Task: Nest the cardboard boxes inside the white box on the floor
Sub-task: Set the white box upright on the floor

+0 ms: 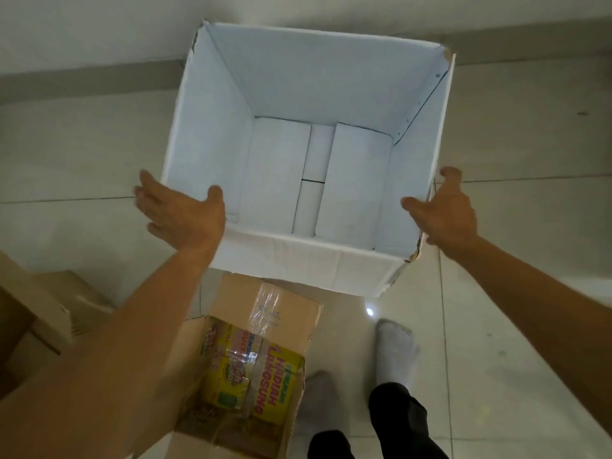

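A: White card, open at the top: the white box [334, 94] stands on the floor [530, 226], its bottom flaps folded flat and nothing lying on them.

B: And the hands?

A: The left hand [183, 215] reaches forward at the box's near left corner, palm turned inward, fingers [145, 190] spread along the outside of the left wall, thumb over the rim. Nothing is clasped; the hand is open. I cannot tell whether it touches the wall. The right hand [445, 212] mirrors it at the near right corner, fingers loosely curled and spread, thumb pointing in over the rim, also open and holding nothing.

B: What room is there around the box?

A: Bare tile lies to its left and right. Against its near wall sits a brown cardboard box [261, 339] with one taped flap up, yellow printed packets [251, 382] showing inside it. At the left edge, near the forearm, more brown cardboard [49, 313] is piled. Two feet in grey socks [395, 346] stand just right of the brown box.

B: The floor itself?

A: Pale glossy tiles with thin dark joints and a small bright glint of light. A grey skirting band [82, 81] runs behind the white box below a pale wall.
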A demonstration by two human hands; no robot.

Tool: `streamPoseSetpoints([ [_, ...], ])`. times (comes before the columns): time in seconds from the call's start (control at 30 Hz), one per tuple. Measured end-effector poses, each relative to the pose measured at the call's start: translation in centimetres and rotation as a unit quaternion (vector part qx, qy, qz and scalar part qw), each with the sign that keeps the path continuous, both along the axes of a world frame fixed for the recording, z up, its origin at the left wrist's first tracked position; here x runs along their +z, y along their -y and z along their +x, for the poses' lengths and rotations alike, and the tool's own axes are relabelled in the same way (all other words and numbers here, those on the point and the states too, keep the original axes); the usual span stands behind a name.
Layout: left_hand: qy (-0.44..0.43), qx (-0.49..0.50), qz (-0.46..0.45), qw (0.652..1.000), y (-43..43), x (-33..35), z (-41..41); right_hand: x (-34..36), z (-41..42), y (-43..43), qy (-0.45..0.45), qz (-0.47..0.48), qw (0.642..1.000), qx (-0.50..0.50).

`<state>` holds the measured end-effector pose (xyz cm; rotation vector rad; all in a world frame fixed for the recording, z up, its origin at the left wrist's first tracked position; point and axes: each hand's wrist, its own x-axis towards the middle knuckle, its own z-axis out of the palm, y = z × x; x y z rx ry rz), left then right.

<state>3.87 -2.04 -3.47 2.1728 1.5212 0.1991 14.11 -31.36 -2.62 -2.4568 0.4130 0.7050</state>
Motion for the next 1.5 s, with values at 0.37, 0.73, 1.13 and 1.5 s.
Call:
streamPoseSetpoints([
  [0.37,-0.09,-0.166,0.068,0.98,-4.7,-0.9,3.1,-2.2,1.2,-0.3,0.047,-0.018,0.997,0.059],
  [0.73,-0.053,-0.195,0.056,0.978,-4.5,-1.6,7.0,-2.4,10.2,0.3,0.088,-0.025,0.992,0.092],
  [1.13,-0.034,-0.187,0.073,0.979,-4.6,-2.3,8.8,-2.3,13.4,0.1,0.088,-0.016,0.992,0.093],
  [1.5,-0.064,-0.165,0.018,0.984,-4.4,-0.9,7.3,-0.1,11.5,0.0,0.077,-0.001,0.995,0.062],
])
